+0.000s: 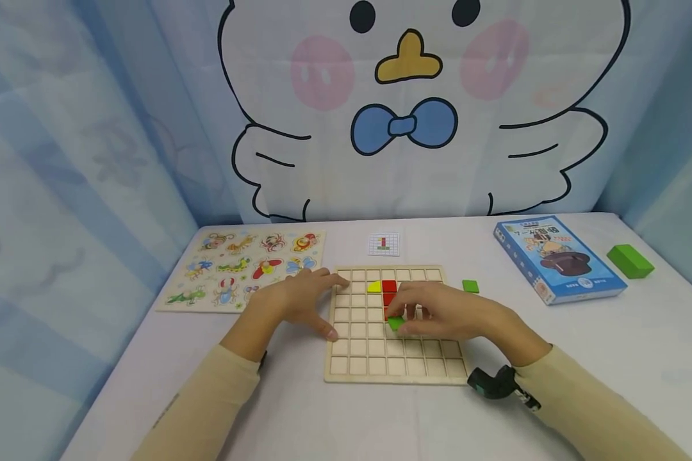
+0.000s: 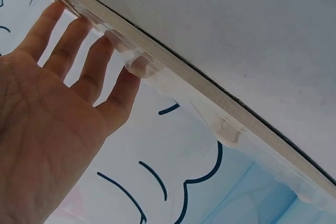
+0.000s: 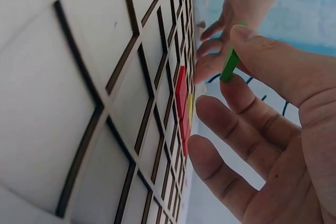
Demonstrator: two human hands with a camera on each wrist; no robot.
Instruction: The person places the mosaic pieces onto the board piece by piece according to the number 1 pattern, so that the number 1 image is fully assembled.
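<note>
My right hand (image 1: pixel 438 310) pinches a small green tile (image 3: pixel 229 65) between thumb and index finger, just above a wooden grid board (image 1: pixel 352 374). In the right wrist view the tile is on edge, apart from the board, with the other fingers loosely bent. Red square tiles (image 1: pixel 389 286) sit in a column of the grid, partly hidden by this hand. Left of the top red one lies a yellow tile (image 1: pixel 374 287) with a slanted side. My left hand (image 1: pixel 296 301) rests at the board's left edge, fingers and thumb spread and touching it.
Beyond the board lies a small card (image 1: pixel 376 250) with a grid pattern. A picture board of insects (image 1: pixel 207 294) is at the left. Another green tile (image 1: pixel 469 286) lies right of the grid board. Farther right are a blue box (image 1: pixel 559 256) and a green block (image 1: pixel 630 261).
</note>
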